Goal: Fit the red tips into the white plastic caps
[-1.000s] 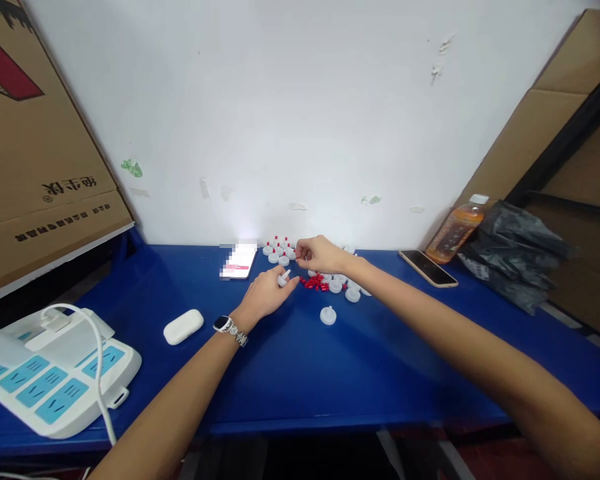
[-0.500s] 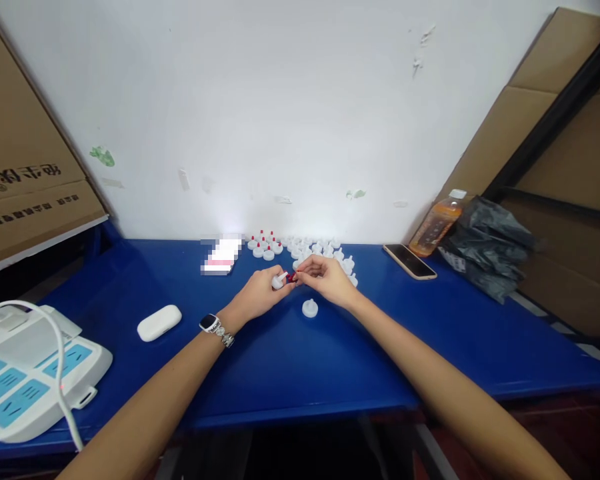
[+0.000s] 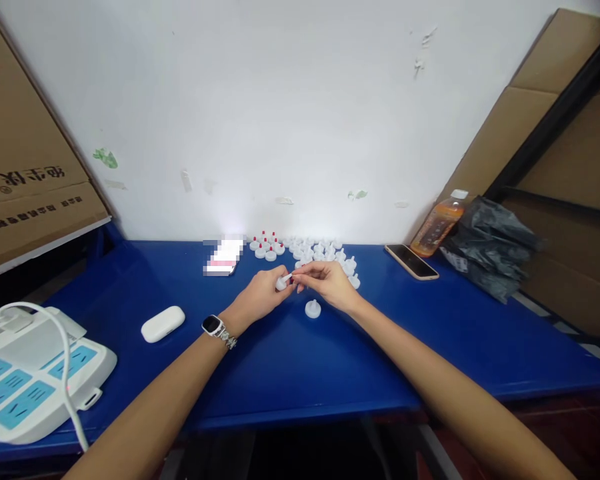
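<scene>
My left hand (image 3: 261, 295) grips a small white round plastic part (image 3: 281, 283) with a stem pointing right. My right hand (image 3: 326, 283) meets it from the right, fingertips pinched on a tiny red cap (image 3: 292, 280) at the stem's tip. One loose white part (image 3: 313, 308) lies on the blue table (image 3: 300, 360) just below my right hand. Behind my hands lies a pile of bare white parts (image 3: 325, 252), and to its left a small group of white parts with red caps (image 3: 266, 247).
A lit phone (image 3: 223, 257) lies behind my left hand, a white earbud case (image 3: 163, 323) to the left, a white power strip (image 3: 30, 373) with cable at far left. A dark phone (image 3: 411, 261), an orange drink bottle (image 3: 437, 225) and a black bag (image 3: 490, 250) sit right. Cardboard boxes flank the table.
My right hand came back from the far pile to my left hand and now presses a red cap at the white part's stem. The view shifted slightly.
</scene>
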